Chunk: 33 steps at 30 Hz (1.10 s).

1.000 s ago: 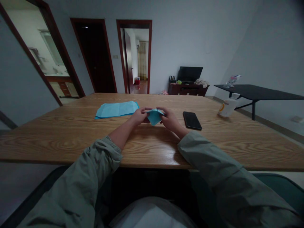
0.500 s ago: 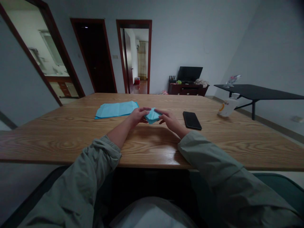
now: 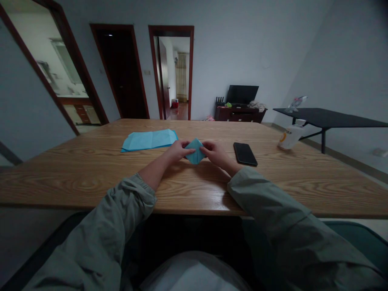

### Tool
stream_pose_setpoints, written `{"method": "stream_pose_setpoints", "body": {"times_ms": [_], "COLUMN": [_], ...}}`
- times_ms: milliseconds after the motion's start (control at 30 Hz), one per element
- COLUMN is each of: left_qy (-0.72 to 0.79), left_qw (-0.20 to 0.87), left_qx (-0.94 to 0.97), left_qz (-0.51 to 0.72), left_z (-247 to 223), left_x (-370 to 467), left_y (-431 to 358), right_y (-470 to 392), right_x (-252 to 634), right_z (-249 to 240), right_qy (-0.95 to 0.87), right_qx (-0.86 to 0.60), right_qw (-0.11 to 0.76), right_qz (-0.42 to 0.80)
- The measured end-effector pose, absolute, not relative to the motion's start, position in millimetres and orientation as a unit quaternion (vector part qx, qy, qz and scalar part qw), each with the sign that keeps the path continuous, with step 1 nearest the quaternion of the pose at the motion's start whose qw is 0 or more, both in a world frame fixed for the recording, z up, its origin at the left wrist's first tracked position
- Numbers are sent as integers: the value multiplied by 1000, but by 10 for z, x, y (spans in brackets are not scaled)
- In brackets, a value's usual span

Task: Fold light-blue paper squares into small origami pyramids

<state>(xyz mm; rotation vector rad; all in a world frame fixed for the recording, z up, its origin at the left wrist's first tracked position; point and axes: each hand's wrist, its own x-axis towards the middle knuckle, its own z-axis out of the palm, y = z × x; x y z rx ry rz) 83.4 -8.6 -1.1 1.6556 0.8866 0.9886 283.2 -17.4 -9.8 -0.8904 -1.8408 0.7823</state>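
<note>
A small folded piece of light blue paper [image 3: 195, 152], diamond-shaped with a crease down its middle, is held between my two hands just over the wooden table [image 3: 188, 194]. My left hand [image 3: 178, 150] pinches its left corner, thumb on the near face. On the opposite corner, my right hand [image 3: 211, 151] grips with thumb and fingers; some fingers of both hands are hidden behind the paper. Larger light blue sheets [image 3: 148, 140] with fold lines lie flat to the left, close to my left hand.
A black phone [image 3: 245, 154] lies to the right of my right hand. Farther right stands a white container with an orange mark [image 3: 291, 137]. Beyond the table are a black side table [image 3: 327, 116] and a TV [image 3: 242, 94] on a dark cabinet.
The folded paper has turned from a flattened, tilted shape to an upright diamond facing me. Both hands have shifted their hold to its side corners.
</note>
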Motion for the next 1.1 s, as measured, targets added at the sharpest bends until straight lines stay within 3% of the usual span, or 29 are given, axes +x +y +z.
{"method": "stream_pose_setpoints", "body": {"times_ms": [333, 833, 1100], "left_qy": [338, 367, 344], "left_qw": [412, 413, 279], "left_qx": [738, 732, 806], "left_qz": [414, 399, 393], "left_z": [-77, 34, 85], "left_x": [821, 862, 909], "left_y": [1, -148, -218], "right_y": [-245, -266, -369], "right_x": [2825, 2823, 2776], "right_z": [-29, -28, 28], "right_qy": [-781, -771, -791], "right_qx": [-366, -375, -354], "right_qw": [438, 451, 448], "right_qz": [255, 248, 218]}}
